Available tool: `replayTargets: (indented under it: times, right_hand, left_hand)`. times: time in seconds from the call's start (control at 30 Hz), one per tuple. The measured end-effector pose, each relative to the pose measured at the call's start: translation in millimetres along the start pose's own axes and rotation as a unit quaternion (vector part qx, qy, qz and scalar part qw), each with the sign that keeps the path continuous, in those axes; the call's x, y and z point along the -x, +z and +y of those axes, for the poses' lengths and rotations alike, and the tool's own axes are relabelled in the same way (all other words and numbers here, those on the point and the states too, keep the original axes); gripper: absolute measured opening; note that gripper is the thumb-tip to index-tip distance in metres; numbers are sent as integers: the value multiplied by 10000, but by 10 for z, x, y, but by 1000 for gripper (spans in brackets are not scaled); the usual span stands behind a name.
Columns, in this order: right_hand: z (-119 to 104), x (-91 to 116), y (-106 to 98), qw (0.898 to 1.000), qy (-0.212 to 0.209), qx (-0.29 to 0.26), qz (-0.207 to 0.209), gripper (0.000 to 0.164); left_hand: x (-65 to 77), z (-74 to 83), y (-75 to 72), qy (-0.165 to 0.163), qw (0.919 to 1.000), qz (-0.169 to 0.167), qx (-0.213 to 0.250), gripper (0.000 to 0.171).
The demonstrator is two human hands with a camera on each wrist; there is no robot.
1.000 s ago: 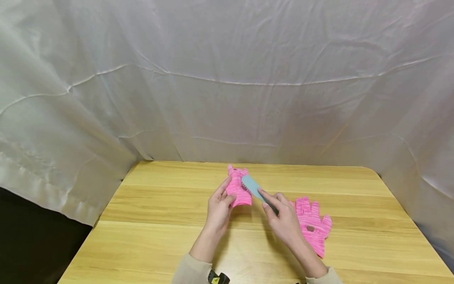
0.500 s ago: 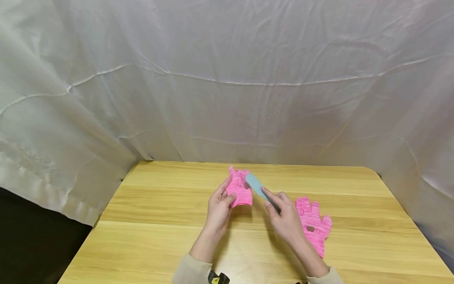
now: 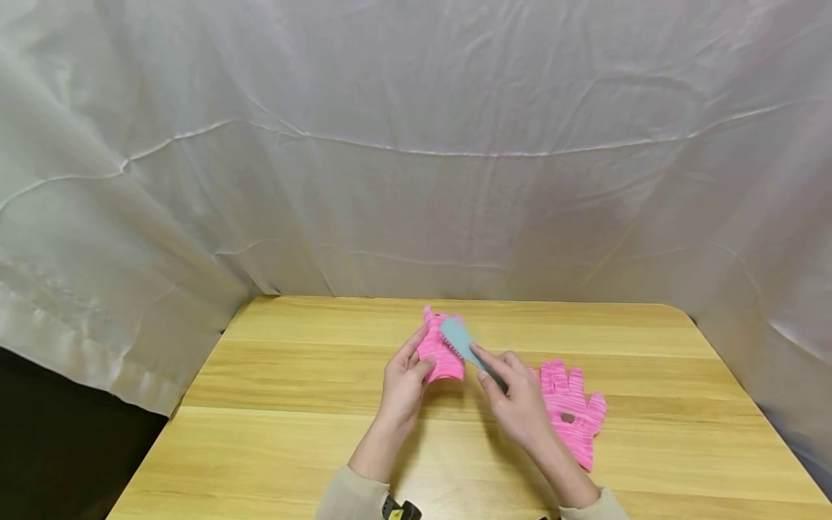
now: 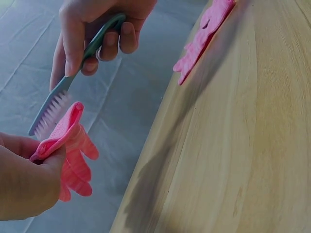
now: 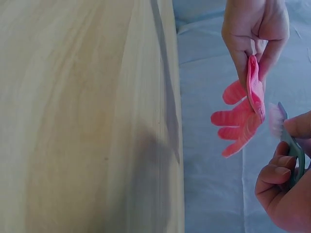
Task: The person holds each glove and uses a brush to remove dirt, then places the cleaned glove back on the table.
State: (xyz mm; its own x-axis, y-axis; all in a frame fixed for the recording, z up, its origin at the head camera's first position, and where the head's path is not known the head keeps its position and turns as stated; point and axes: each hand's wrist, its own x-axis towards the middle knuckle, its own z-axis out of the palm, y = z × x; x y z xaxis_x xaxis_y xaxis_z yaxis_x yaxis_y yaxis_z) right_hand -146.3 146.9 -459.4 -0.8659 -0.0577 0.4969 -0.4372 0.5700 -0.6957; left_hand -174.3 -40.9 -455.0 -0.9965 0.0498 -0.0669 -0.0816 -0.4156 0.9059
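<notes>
A pink knitted glove (image 3: 442,362) is pinched near its cuff by my left hand (image 3: 401,381), held up off the table with its fingers pointing away. My right hand (image 3: 520,401) grips the handle of a blue-green brush (image 3: 458,336), the index finger stretched along its back. In the head view the pale bristles lie over the glove's palm side. The left wrist view shows the brush (image 4: 51,109) close beside the glove (image 4: 73,150); whether the bristles touch it I cannot tell.
A second pink glove (image 3: 575,412) with a dark spot (image 3: 568,417) on it lies flat on the wooden table (image 3: 292,375), partly behind my right forearm. Grey cloth (image 3: 416,180) hangs at the back and sides.
The brush shifted slightly right and away, then back left and lower over the glove. The held glove has drifted a little to the right. The glove on the table stays put.
</notes>
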Motion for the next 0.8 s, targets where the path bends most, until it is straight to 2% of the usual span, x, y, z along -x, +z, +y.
replayTargets:
  times: [0.27, 0.8]
  right_hand:
    - [-38, 24, 7, 9974, 554, -124, -452, 47]
    - [-23, 22, 5, 9965, 732, 55, -411, 47]
  left_hand:
    - [6, 5, 0, -44, 10000, -11, -85, 62]
    - [18, 44, -9, -35, 10000, 5, -50, 61]
